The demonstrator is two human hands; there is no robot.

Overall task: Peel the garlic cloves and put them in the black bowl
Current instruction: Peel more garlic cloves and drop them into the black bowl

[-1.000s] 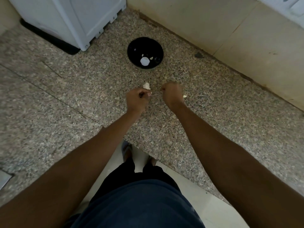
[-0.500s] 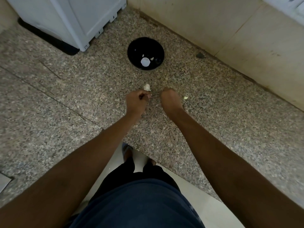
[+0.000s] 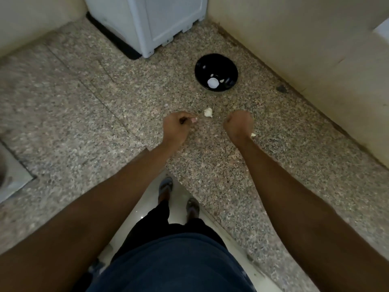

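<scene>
My left hand (image 3: 179,128) curled, pinching something small I cannot identify, my right hand (image 3: 239,125) fisted, contents hidden, garlic piece (image 3: 208,112) on granite counter (image 3: 105,114) between them, black bowl (image 3: 216,72) beyond near the wall, open counter leftward.

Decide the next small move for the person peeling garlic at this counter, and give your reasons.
Probably carry the left hand over to the black bowl and drop what it pinches, if that is a peeled clove; it is too small to tell. The bowl already holds white pieces, and a garlic piece lies on the counter between the hands, likely next.
</scene>
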